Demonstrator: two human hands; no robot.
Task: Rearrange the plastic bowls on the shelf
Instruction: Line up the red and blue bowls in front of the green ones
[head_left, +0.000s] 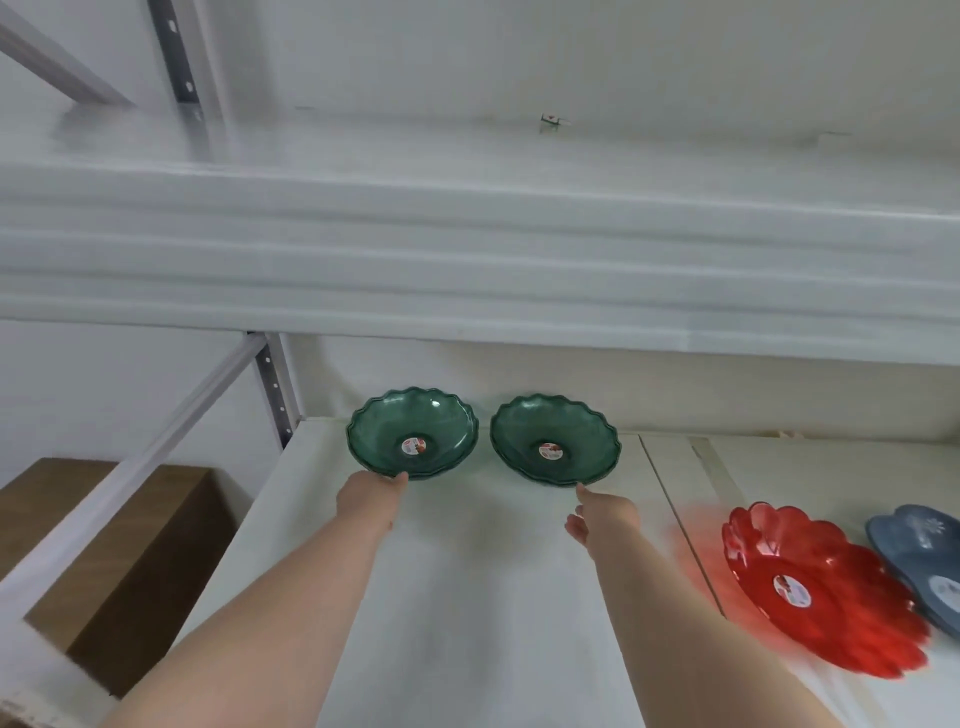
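Observation:
Two green scalloped plastic bowls stand side by side at the back of the white shelf (467, 571): the left green bowl (384, 431) and the right green bowl (582, 441), each with a sticker in its middle. My left hand (371, 499) touches the near rim of the left green bowl, fingers tucked under its edge. My right hand (602, 514) is just short of the right green bowl, fingers apart, one fingertip at its rim. A red scalloped bowl (831, 613) lies at the front right, with a blue bowl (919, 551) beside it.
An upper shelf board (467, 249) hangs low over the bowls. A grey slotted post (272, 387) and a white rail stand at the shelf's left end. A brown cardboard box (130, 545) sits below left. A seam crosses the shelf right of the green bowls.

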